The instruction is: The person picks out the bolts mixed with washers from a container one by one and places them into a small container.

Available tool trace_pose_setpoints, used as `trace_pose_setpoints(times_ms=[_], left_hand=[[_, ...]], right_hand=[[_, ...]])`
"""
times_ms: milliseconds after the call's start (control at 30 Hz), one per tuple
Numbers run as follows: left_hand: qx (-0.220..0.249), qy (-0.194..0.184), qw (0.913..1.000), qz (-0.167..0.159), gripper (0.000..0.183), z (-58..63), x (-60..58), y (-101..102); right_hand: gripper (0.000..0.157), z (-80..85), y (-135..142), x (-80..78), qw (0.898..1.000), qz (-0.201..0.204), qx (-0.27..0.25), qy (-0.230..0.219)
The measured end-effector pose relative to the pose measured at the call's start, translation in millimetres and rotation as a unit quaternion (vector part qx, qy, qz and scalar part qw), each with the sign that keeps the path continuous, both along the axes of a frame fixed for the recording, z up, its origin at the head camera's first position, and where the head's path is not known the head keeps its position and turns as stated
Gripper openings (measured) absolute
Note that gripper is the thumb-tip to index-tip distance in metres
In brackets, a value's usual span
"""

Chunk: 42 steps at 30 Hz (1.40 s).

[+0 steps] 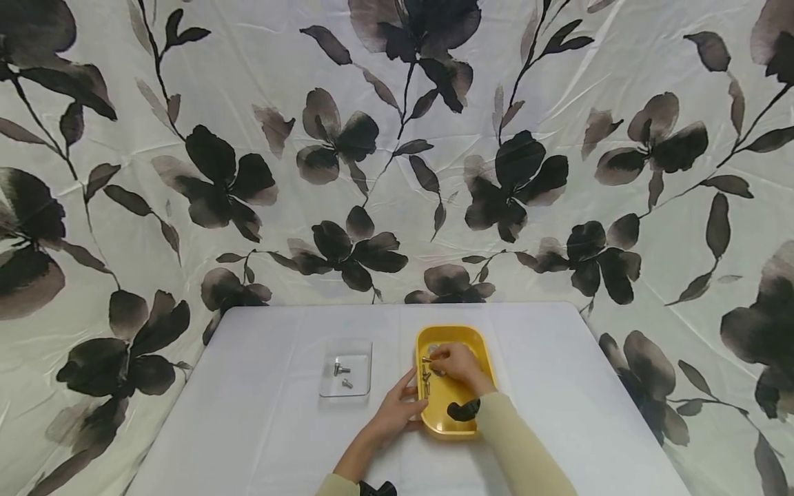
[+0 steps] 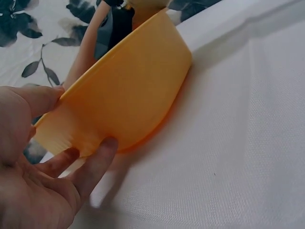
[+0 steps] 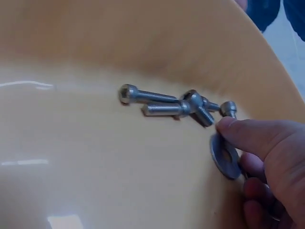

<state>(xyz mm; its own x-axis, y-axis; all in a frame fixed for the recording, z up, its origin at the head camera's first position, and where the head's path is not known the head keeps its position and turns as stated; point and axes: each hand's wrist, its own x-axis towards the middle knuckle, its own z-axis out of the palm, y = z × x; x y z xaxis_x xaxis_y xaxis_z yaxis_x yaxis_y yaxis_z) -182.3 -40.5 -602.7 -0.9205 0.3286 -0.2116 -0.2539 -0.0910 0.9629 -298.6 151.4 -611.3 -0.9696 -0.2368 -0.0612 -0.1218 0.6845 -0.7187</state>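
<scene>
My left hand (image 1: 395, 408) grips the near left side of a yellow tray (image 1: 455, 420), thumb up at the rim and fingers against the outer wall in the left wrist view. Inside the tray, my right hand (image 1: 457, 363) pinches a flat metal washer (image 3: 224, 157) between thumb and fingers. A socket-head screw (image 3: 228, 108) shows just past the thumb tip. Several more metal screws (image 3: 162, 109) lie together along the tray's left wall, some crossing each other. Another round washer (image 1: 433, 348) shows beyond the right fingertips in the head view.
A clear, shallow plastic box (image 1: 332, 393) stands left of the tray, with a few short screws (image 1: 341, 369) in it. Both sit on a white-covered table (image 1: 273, 413). Behind the table's far edge hangs a floral cloth (image 1: 347, 255).
</scene>
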Motion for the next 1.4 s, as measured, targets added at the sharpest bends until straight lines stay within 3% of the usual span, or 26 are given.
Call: trace_pose_setpoints(times_ms=[167,500,633,867,1100,1400], left_hand=[[-0.003,-0.003,1.0,-0.002,0.079,-3.6,0.7,3],[-0.002,-0.001,1.0,0.0,0.08,0.7,1.2,3],[0.002,0.0,1.0,0.004,0.08,-1.6,0.0,-1],[-0.007,-0.012,0.9999,0.006,0.08,-3.6,-1.1,-3],[-0.015,-0.004,0.9998,0.012,0.079,-3.6,-8.3,2],[-0.002,-0.015,0.9999,0.006,0.081,-6.0,-5.5,3]], right_hand=[[0.018,-0.3,-1,4.4,0.999,-0.023,0.042,0.012],[0.015,6.9,-8,4.9,0.997,-0.04,0.058,0.011],[0.014,3.6,-12,4.1,0.997,-0.038,0.056,0.025],[0.012,-4.4,-11,0.3,0.998,-0.039,0.039,0.005],[0.011,-1.1,-7,-5.2,0.999,-0.042,0.022,0.005],[0.014,0.0,-3,1.6,0.998,-0.049,0.024,-0.017]])
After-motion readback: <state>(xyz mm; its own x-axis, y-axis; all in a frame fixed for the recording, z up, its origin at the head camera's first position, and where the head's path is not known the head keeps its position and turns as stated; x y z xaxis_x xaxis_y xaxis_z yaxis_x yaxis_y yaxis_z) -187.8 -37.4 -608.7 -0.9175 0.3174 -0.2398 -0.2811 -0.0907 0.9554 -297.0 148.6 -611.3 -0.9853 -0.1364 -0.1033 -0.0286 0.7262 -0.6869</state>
